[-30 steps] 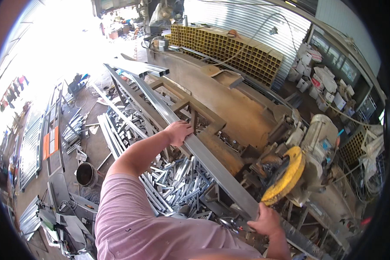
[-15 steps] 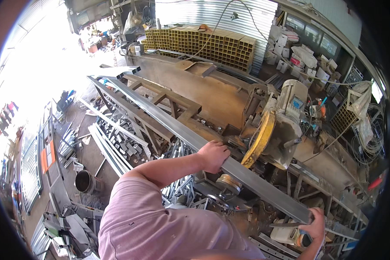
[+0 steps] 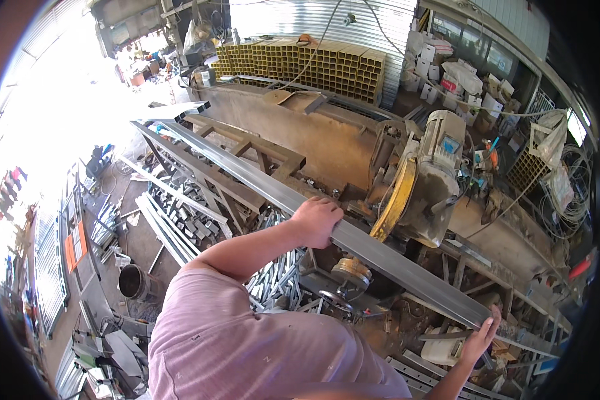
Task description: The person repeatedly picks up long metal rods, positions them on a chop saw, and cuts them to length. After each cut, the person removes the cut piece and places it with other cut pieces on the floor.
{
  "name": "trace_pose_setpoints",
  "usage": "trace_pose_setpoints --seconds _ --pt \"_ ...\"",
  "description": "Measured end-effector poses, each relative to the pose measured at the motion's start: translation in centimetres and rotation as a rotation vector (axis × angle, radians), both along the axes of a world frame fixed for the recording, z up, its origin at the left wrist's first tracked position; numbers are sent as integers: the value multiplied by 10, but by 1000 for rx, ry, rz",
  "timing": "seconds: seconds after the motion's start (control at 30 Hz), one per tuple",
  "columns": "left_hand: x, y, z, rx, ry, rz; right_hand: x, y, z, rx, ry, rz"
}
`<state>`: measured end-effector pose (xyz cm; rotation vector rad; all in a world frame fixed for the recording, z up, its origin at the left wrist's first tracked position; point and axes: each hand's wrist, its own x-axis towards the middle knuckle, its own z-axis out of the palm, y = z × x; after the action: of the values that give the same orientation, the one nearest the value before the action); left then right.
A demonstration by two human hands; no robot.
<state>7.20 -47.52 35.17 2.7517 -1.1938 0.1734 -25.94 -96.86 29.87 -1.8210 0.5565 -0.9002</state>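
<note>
Under the left hand (image 3: 317,220) lies the steel tube (image 3: 260,185).

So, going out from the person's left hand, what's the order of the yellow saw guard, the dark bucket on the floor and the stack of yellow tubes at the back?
1. Yellow saw guard, just right of the left hand.
2. Dark bucket, lower left on the floor.
3. Stack of yellow tubes, far back by the wall.

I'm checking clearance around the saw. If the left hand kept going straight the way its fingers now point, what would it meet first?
The left hand lies on the long steel tube, fingers toward the yellow saw-blade guard. Going straight on, it would probably meet that guard first, though depth is hard to judge here.
</note>
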Motion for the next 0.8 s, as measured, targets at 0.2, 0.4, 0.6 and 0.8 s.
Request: trace_pose_setpoints --seconds 0.2,0.4,0.6,0.8 --pt "33 56 -24 147 39 250 38 63 -30 -18 38 92" --pt "69 137 -6 264 165 431 92 193 -26 -6 103 242" --pt "121 246 -36 432 116 609 165 308 -32 -146 -96 385" --pt "213 308 -92 430 -38 515 226 339 -45 -149 -40 425"
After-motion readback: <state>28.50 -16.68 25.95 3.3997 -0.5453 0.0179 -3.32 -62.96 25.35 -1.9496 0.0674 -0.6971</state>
